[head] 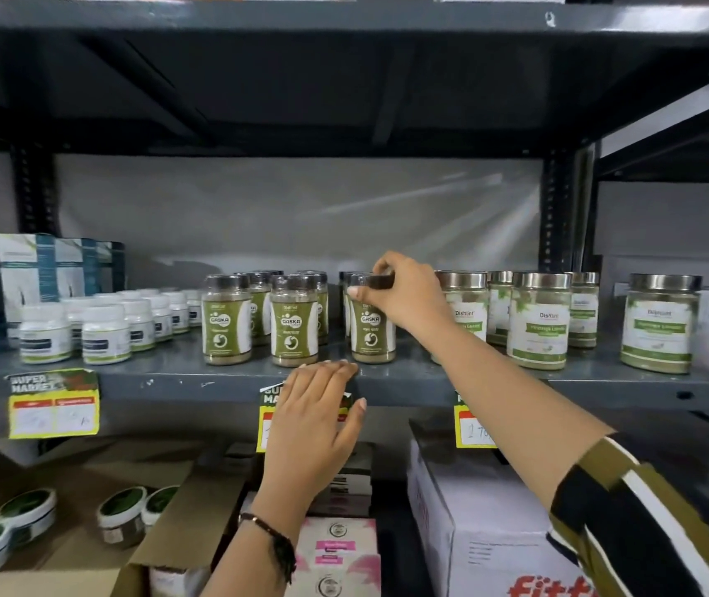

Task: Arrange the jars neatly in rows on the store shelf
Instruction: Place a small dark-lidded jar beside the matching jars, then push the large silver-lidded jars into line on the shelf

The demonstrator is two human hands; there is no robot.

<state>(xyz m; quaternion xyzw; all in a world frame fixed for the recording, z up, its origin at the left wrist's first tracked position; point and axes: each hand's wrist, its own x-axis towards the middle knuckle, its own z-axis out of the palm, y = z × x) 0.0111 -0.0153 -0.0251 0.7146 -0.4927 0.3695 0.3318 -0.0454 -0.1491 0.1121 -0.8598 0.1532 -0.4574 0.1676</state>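
The right hand pinched the dark lid of a jar standing near the shelf's front edge; the left hand hovered open, empty. Placing step — next, likely align it with neighbouring jars.

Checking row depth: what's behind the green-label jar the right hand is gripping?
Behind the green-labelled, dark-lidded jar held by the right hand, one more dark lid shows at its left. The hand and jar cover anything farther back.
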